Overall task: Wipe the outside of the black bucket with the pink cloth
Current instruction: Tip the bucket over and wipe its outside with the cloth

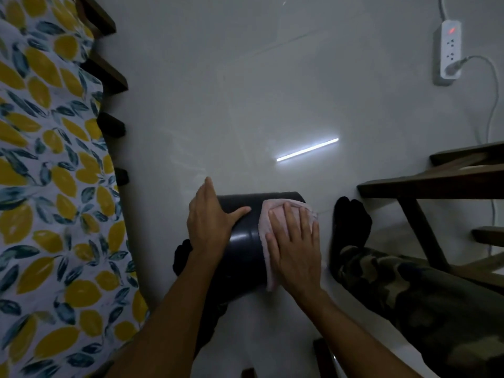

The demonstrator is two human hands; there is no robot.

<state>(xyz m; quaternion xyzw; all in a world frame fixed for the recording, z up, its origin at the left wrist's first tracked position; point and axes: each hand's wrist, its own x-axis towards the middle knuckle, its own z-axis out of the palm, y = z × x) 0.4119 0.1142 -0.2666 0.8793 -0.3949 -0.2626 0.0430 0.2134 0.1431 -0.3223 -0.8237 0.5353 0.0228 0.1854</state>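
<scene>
The black bucket (242, 241) lies tilted on the pale floor between my legs, its bottom end pointing away from me. My left hand (210, 219) grips its left side, thumb stretched across the wall. The pink cloth (266, 216) is spread over the bucket's right side. My right hand (296, 244) lies flat on the cloth with fingers apart, pressing it against the bucket. The bucket's opening is hidden toward me.
A bed with a lemon-print sheet (46, 170) and dark wooden slats runs along the left. A dark wooden frame (431, 186) stands at right, over my camouflage-trousered leg (409, 290) and black-socked foot (351, 222). A white power strip (448, 53) with a cable lies far right.
</scene>
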